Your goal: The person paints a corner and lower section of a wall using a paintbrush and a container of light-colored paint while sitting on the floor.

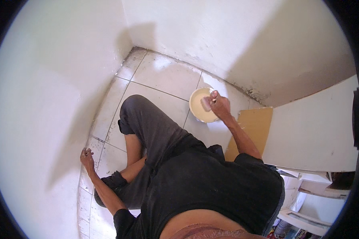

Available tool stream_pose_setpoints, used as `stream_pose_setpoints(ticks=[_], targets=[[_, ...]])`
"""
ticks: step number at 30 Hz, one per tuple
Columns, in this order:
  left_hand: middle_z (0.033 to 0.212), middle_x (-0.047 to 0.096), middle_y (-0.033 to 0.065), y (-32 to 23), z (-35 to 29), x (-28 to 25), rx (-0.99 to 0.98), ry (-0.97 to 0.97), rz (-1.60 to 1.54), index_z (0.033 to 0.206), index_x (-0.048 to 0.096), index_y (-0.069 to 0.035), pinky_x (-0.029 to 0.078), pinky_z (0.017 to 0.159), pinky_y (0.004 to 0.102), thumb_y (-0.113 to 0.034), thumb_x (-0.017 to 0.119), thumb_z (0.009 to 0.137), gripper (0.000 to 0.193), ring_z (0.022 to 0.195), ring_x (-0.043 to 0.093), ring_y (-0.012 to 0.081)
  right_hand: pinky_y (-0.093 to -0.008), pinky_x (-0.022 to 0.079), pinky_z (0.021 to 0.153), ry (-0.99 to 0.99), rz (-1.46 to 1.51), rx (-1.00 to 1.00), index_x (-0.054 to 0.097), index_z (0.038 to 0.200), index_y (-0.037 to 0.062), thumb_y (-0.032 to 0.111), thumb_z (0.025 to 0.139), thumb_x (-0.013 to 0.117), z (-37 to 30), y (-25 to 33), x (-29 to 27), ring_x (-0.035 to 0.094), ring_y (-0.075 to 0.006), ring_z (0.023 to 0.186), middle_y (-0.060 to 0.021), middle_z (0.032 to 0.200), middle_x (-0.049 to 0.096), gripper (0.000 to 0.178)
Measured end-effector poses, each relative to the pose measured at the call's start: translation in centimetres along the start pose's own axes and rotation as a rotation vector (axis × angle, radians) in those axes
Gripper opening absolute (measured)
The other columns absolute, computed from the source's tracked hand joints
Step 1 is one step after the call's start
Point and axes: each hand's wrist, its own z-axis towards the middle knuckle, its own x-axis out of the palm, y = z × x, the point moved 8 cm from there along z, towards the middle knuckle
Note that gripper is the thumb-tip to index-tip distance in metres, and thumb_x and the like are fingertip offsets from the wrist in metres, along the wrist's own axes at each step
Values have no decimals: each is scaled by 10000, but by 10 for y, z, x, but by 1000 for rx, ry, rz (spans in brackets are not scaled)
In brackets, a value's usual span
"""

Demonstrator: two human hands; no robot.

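The brush is over the bowl, bristles within its rim. My right hand grasps the brush at the bowl's right side. Bristles should be held inside the rim, so any drips miss the floor around the bowl. My left hand, well left of the bowl beside the wall, looks curled; I cannot tell whether it holds anything. Forearm clearance matters at the board, right of the bowl.
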Motion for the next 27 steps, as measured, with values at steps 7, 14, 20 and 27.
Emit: stream_pose_setpoints(ticks=[7,14,20,27], targets=[[860,642,176,-6,3,3,3,-22,25,1215,520,109,506,662,312,-213,588,877,472,723,662,214,-447,488,613,-13,209,216,563,840,-3,190,802,651,-13,-23,19,634,-379,682,-206,687,610,215],[891,648,134,3,0,-6,-33,12,-9,1233,523,68,479,600,242,-247,603,882,479,724,643,165,-457,493,638,23,-21,361,554,842,-10,204,818,605,-16,-70,-12,633,-393,696,-231,703,618,221],[871,645,115,-5,4,17,-71,78,11,1227,519,78,485,631,261,-201,586,877,453,737,655,184,-501,483,573,1,-190,308,547,901,37,230,851,558,-18,-77,-25,615,-407,613,-220,647,603,200],[851,634,100,22,-1,4,-116,43,-48,1199,545,61,460,590,255,-198,593,877,417,712,638,168,-447,475,618,173,127,96,577,883,54,258,850,600,-12,-12,12,626,-364,670,-190,678,619,208]])
